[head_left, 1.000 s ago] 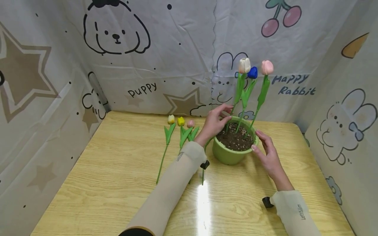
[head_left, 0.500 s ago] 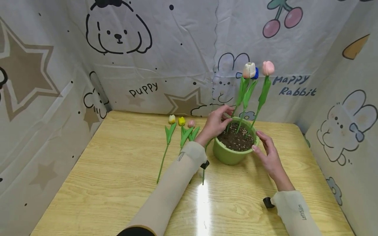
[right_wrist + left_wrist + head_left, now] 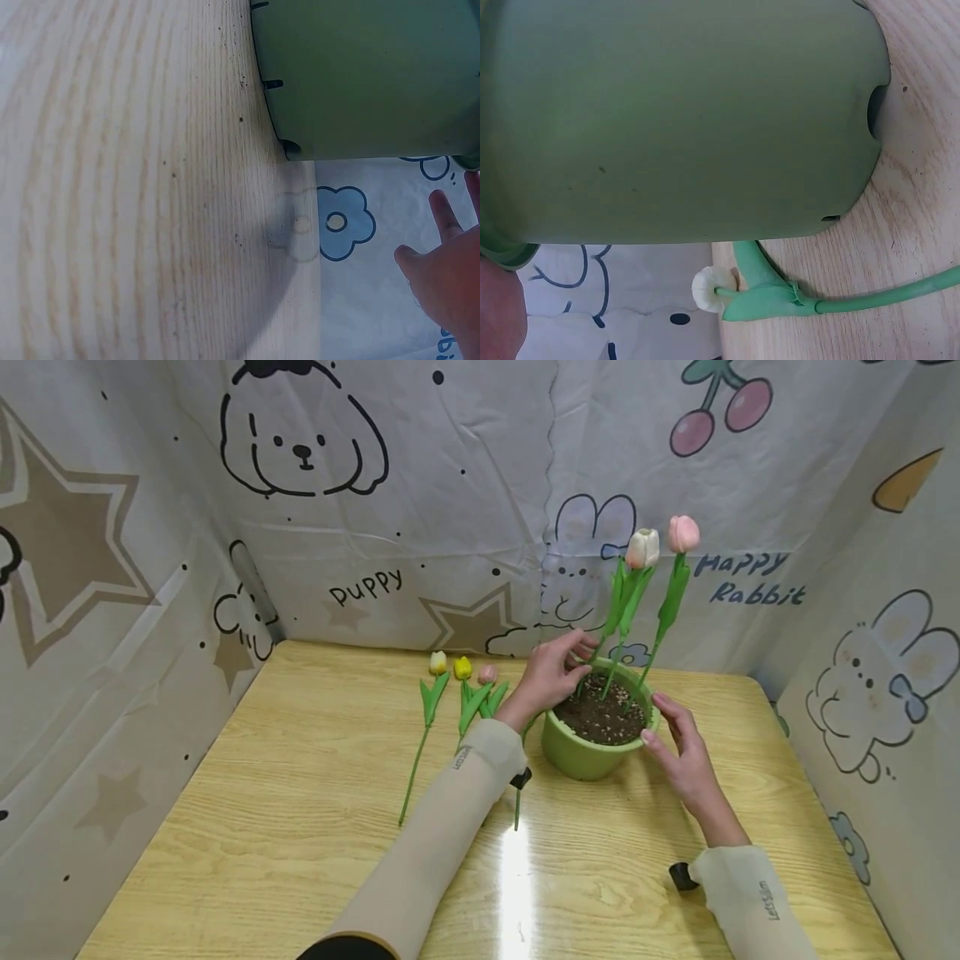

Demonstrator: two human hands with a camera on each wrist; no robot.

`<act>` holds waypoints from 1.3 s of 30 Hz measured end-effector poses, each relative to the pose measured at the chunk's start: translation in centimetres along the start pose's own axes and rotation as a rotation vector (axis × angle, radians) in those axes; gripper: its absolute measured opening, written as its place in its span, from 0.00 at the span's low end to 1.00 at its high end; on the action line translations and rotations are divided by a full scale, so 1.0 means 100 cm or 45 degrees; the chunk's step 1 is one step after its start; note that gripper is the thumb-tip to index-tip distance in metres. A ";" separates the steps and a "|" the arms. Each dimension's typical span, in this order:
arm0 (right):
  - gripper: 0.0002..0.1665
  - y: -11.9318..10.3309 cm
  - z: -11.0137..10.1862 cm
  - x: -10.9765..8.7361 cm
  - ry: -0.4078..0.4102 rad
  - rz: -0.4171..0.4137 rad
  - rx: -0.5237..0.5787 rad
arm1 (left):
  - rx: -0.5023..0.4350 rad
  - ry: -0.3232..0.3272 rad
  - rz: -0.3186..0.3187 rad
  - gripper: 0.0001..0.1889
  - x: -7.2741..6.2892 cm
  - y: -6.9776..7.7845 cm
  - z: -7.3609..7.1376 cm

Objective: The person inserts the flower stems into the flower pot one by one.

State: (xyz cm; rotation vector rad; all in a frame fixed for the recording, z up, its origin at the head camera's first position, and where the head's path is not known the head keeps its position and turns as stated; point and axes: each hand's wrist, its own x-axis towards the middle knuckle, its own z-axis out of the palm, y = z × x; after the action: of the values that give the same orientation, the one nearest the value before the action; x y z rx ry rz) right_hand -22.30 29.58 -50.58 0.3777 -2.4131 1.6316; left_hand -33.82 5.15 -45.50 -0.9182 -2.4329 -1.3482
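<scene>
A light green flowerpot [image 3: 576, 758] filled with dark soil [image 3: 596, 720] stands on the wooden table. In it rise a white-and-pink tulip [image 3: 642, 550] and a pink tulip [image 3: 683, 534], both artificial; a further stem stands between them, its blue head hidden behind the white one. At the pot's left rim, my left hand [image 3: 549, 675] pinches the white-and-pink tulip's stem low down. On the opposite side my right hand [image 3: 684, 767] touches the rim with thumb and fingertips, the fingers nearly straight. Spread fingers of that hand [image 3: 450, 274] show by the rim in the right wrist view.
Left of the pot lie a white-and-yellow tulip [image 3: 438, 663], a yellow tulip [image 3: 462, 668] and a pale pink tulip [image 3: 487, 674], partly covered by the left forearm. Patterned fabric walls [image 3: 465, 510] enclose the table [image 3: 322, 760] at the back and sides.
The white-and-pink tulip's head has swung right and slightly down, now covering the blue one. Both hands have stayed in nearly the same places at the pot.
</scene>
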 end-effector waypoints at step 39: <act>0.35 0.001 0.000 0.000 0.009 -0.022 0.005 | 0.126 -0.098 0.061 0.14 -0.001 0.003 -0.003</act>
State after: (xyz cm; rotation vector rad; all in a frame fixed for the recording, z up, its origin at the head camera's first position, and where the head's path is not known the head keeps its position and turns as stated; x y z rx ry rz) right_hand -22.37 29.60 -50.69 0.3914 -2.3952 1.6275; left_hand -33.62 4.94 -45.17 -1.0141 -2.4920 -1.1862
